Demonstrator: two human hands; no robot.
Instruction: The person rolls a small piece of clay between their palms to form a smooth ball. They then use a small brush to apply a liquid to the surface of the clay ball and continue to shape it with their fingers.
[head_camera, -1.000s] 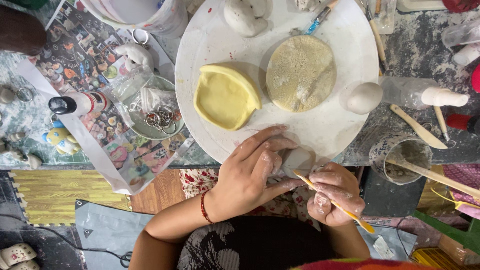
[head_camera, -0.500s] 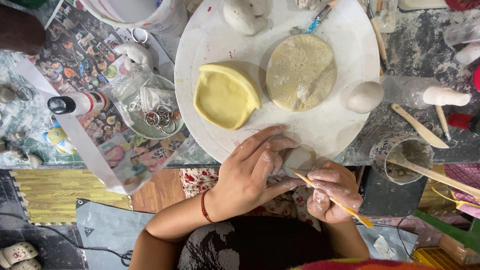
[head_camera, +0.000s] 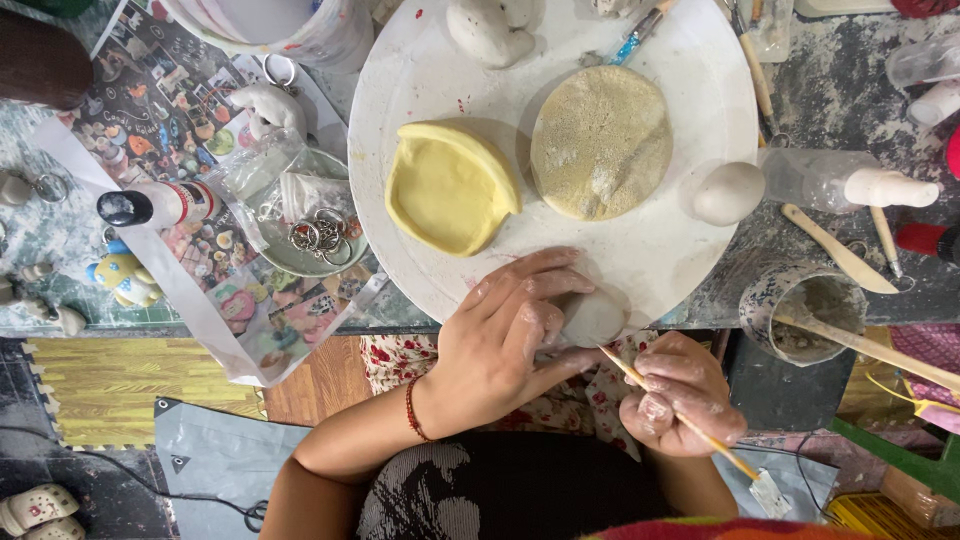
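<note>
Head view: left hand pinches clay piece at round board's near edge; right hand, fist-closed around thin brush, should touch its tip lightly.

Small pale clay lump at the round white board's near edge, thin wooden stick tip-first against it

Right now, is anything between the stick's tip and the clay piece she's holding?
Nothing visible. The thin stick in the right hand points straight at the small clay piece, which the left hand grips from the other side.

Cluttered grey worktable; wooden floor; yellow mat.
</note>
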